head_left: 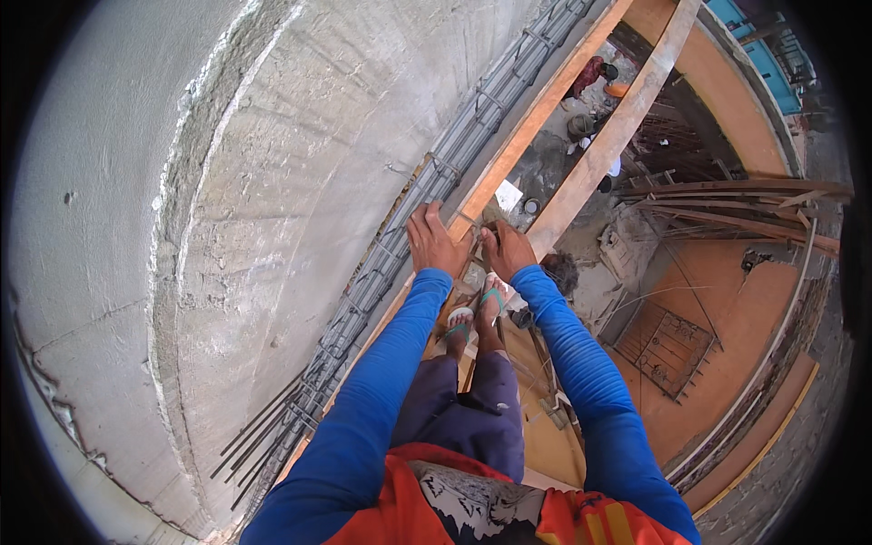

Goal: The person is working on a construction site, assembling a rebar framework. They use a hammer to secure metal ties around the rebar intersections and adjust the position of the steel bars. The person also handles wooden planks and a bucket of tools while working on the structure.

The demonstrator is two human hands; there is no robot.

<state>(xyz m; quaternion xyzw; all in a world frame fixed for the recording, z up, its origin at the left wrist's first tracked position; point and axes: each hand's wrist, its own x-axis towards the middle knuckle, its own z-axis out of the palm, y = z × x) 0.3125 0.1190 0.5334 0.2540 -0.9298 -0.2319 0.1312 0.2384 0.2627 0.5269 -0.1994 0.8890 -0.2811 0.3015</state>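
Orange plank (529, 127), left hand (434, 240) on it, right hand (510, 249) apart, grips unclear, printed shirt (481, 498)

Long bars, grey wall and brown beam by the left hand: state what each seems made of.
Long bars: likely steel, dull grey, banded by cross-loops. Grey wall: probably concrete or plaster, matt, with a rough band. Brown beam: apparently sawn wood, unpolished, with uneven tones.

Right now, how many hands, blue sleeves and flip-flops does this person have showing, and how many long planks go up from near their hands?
Hands: 2, left hand and right hand
Blue sleeves: 2
Flip-flops: 2
Long planks: 2
Total: 8
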